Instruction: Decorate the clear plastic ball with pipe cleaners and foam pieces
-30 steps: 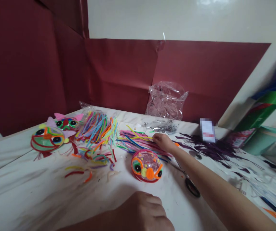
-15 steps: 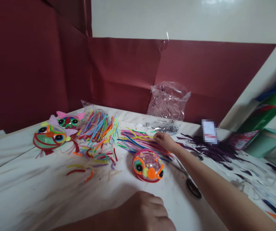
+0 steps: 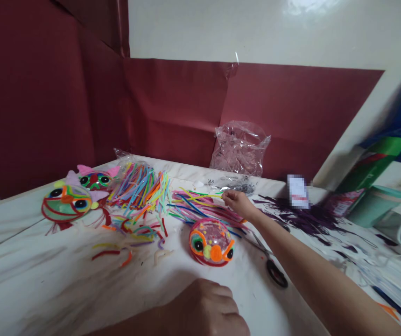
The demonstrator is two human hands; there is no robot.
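My right hand (image 3: 235,201) reaches across the table to a bundle of coloured pipe cleaners (image 3: 200,205), its fingers pinched at the end of a yellow pipe cleaner (image 3: 205,194). Near the bottom edge my left hand (image 3: 209,305) is curled closed, knuckles up; whatever may be in its fingers is hidden. Between the hands sits a clear round ornament (image 3: 217,233) with a pink-red rim, black eyes and an orange pompom nose. Black-handled scissors (image 3: 275,273) lie to its right, partly under my right forearm.
Two decorated face ornaments, one green-mouthed (image 3: 67,205) and one pink-eared (image 3: 97,179), stand at left. Beside them is a bag of pipe cleaners (image 3: 139,184), with cut pieces (image 3: 112,252) in front. A clear plastic bag (image 3: 240,149) leans behind; dark purple strands (image 3: 305,219) lie right.
The view has shifted slightly, so most things sit a little further left. My right hand stays at the pipe cleaner bundle, and my left hand remains curled near the bottom edge.
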